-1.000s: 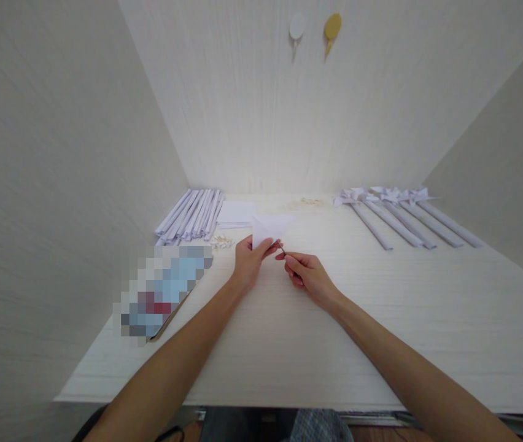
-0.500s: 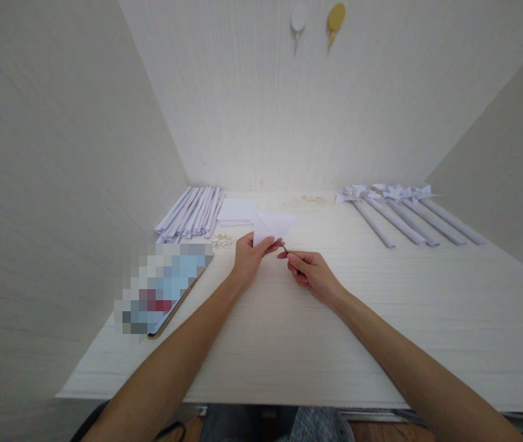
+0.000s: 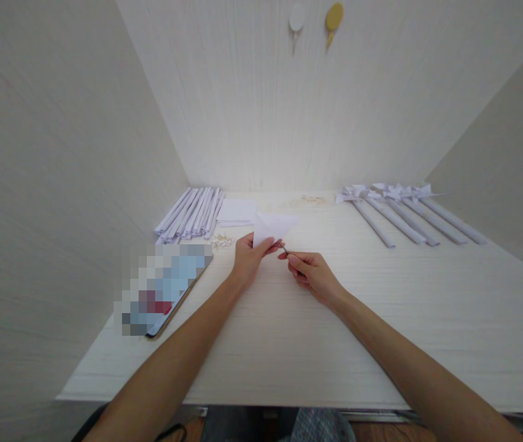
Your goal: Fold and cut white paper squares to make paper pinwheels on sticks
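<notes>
My left hand (image 3: pixel 248 259) pinches a folded white paper triangle (image 3: pixel 271 225) by its lower corner and holds it just above the pale table (image 3: pixel 289 331). My right hand (image 3: pixel 311 274) is closed on a thin dark tool (image 3: pixel 283 247), perhaps a pin or small scissors, whose tip touches the triangle's lower edge by my left thumb. Both hands are near the middle of the table.
A bundle of rolled white paper sticks (image 3: pixel 192 213) lies at the back left beside a stack of white paper squares (image 3: pixel 237 210) and small pale bits (image 3: pixel 221 239). Finished paper pinwheels on sticks (image 3: pixel 395 212) lie at the back right. A blurred flat device (image 3: pixel 162 285) sits on the left.
Hardly anything differs: both hands keep the same grip, and the view has shifted slightly.
</notes>
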Demonstrator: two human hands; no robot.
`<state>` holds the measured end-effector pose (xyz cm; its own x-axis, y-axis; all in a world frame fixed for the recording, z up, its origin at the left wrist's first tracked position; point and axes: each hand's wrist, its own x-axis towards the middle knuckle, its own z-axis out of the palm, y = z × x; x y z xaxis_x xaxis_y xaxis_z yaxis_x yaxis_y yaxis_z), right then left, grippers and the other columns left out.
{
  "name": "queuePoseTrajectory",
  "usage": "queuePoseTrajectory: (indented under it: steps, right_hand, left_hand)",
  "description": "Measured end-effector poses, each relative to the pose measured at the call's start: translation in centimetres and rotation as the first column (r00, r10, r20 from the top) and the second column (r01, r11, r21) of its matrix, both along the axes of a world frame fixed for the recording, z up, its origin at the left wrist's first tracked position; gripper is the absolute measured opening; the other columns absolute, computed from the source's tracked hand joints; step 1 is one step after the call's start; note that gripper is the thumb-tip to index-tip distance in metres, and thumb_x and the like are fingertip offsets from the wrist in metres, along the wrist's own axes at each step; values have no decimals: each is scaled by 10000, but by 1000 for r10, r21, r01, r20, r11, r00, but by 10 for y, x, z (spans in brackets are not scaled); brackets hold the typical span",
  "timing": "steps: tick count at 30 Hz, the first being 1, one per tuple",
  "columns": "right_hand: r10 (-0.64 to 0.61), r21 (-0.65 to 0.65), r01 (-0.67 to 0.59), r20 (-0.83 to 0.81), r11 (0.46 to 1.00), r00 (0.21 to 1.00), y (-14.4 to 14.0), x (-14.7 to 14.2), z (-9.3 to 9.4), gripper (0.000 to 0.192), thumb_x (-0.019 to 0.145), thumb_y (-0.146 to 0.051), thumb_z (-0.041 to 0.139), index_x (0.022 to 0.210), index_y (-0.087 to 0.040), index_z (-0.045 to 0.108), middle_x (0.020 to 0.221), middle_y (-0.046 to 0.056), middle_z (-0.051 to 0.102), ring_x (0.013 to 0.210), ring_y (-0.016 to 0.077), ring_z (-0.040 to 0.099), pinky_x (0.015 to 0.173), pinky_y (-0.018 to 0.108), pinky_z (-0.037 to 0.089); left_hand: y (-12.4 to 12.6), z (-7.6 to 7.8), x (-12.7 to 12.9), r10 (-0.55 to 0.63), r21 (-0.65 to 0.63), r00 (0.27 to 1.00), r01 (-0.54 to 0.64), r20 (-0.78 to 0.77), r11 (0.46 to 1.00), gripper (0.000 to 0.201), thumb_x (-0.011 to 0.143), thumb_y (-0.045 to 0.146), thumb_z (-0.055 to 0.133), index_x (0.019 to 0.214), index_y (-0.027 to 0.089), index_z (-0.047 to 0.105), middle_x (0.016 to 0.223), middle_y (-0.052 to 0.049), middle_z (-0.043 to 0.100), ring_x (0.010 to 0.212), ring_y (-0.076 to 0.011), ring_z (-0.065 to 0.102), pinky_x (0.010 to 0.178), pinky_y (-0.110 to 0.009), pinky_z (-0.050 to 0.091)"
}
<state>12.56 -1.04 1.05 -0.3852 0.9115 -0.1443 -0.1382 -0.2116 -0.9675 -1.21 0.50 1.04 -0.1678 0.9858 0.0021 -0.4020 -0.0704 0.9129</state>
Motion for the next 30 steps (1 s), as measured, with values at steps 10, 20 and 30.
queuePoseTrajectory:
  steps: [10,20,30]
  right_hand:
    - [68,-40,-68,5,997,998,1,3,4,351,649,-409,622,826,-106,625,474,-84,374,356,16,222,389,236,72]
    - [80,-50,-80,-5,995,997,1,6,4,349,639,-409,643,810,-106,628,469,-81,383,353,11,219,394,230,67]
    - [88,-44,-88,-3,995,996,1,7,3,315,649,-393,634,789,-111,633,473,-77,386,357,14,216,393,236,66]
  left_hand:
    - [0,2,-5,-50,-18,999,49,-18,999,209,524,230,711,667,95,641,655,-54,675,614,-139,630,649,-278,508]
    - [0,4,-6,-78,-26,997,77,-25,997,233,515,227,714,687,90,637,658,-57,675,618,-141,630,618,-266,501]
    - [0,3,-9,-106,-14,992,106,-73,994,188,541,229,694,668,99,646,641,-53,674,577,-129,620,563,-234,476]
